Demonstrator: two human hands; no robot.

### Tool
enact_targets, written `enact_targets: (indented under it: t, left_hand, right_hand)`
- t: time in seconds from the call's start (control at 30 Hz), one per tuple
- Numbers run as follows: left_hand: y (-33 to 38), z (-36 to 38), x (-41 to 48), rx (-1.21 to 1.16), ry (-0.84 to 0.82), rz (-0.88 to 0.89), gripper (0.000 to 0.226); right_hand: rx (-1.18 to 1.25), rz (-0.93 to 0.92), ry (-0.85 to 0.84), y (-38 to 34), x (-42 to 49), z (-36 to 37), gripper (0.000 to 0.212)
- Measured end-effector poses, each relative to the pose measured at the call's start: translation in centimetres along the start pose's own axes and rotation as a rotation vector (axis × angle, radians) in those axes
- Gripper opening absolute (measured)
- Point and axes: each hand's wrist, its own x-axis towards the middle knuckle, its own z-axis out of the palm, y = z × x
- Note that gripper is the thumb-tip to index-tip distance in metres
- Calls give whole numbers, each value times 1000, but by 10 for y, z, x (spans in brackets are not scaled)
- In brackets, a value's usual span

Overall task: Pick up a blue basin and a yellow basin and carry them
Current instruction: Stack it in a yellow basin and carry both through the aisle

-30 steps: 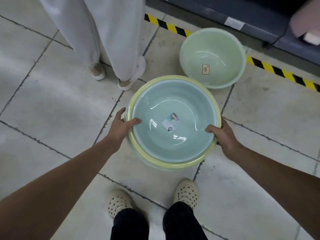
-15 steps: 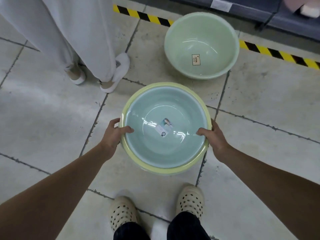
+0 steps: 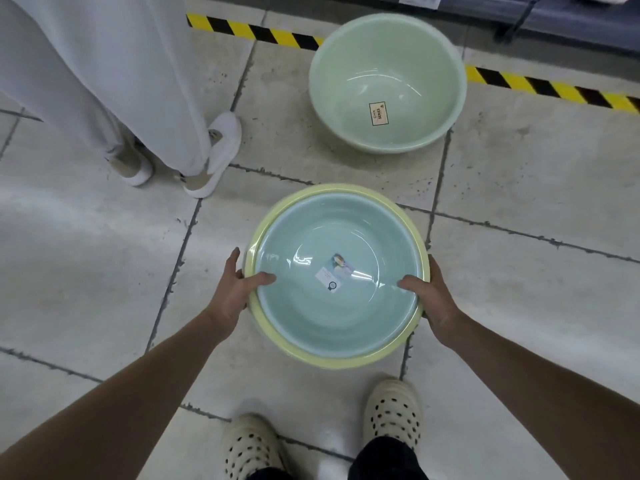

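A pale blue basin with a small label at its bottom sits nested inside a slightly wider yellow basin, of which only the rim shows. I hold the pair in front of me above the tiled floor. My left hand grips the left rims, thumb inside the blue basin. My right hand grips the right rims the same way.
A pale green basin stands on the floor ahead, next to a yellow-black hazard stripe and a dark shelf base. A person in white trousers and white shoes stands at the left. My own feet in cream clogs are below.
The stacked basins have come back toward me, away from the green basin and the stripe. Both hands kept their grip on the rims.
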Motion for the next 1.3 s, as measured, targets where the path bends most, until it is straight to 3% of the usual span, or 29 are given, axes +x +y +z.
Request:
enact_targets:
  t: [0.17,0.3,0.47,0.63,0.77,1.0,1.3]
  left_hand:
    - [6,-2,4,37,-42,-28,124]
    - [11,3,-2,23,-4,-32,114]
    - [39,23,-29,3,-26,-54,113]
    - [98,55,-62,-9,-28,-38,96]
    - [161,78,-92,7,-54,5,110]
    - [256,103,-126,2,-28,85,103]
    - [352,129,-92,33,-30,140,75]
  right_hand:
    - [17,16,36,-2,2,2,102]
    - [21,32,51,-14,-10,0,77]
    - [18,83,83,-49,-43,-22,62]
    - [25,64,107,-109,-73,-57,56]
    - [53,4,102,-168,-90,-83,68]
    - [53,-64,72,-270,-106,-111,67]
    - [55,-99,84,-369,-66,-118,63]
